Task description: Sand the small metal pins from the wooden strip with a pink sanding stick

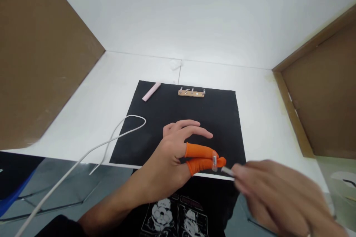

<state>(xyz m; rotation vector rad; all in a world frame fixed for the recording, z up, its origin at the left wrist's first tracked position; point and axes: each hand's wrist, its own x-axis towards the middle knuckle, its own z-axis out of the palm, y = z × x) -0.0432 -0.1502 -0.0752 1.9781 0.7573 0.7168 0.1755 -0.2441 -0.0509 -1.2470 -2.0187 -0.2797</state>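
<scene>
My left hand [178,148] hovers over the near edge of a black mat [155,118]. Its thumb and forefinger wear orange finger cots and pinch a small clear part [214,161]; the other fingers are stretched out. My right hand [275,192] is at the lower right, blurred by motion. Its fingertips hold a small silvery piece [227,170] just right of the clear part, almost touching it.
At the mat's far edge lie a pink bar [151,91] and a small wooden strip with metal hooks [191,93]. A white cable [111,140] loops across the white table at the left. Brown panels stand on both sides.
</scene>
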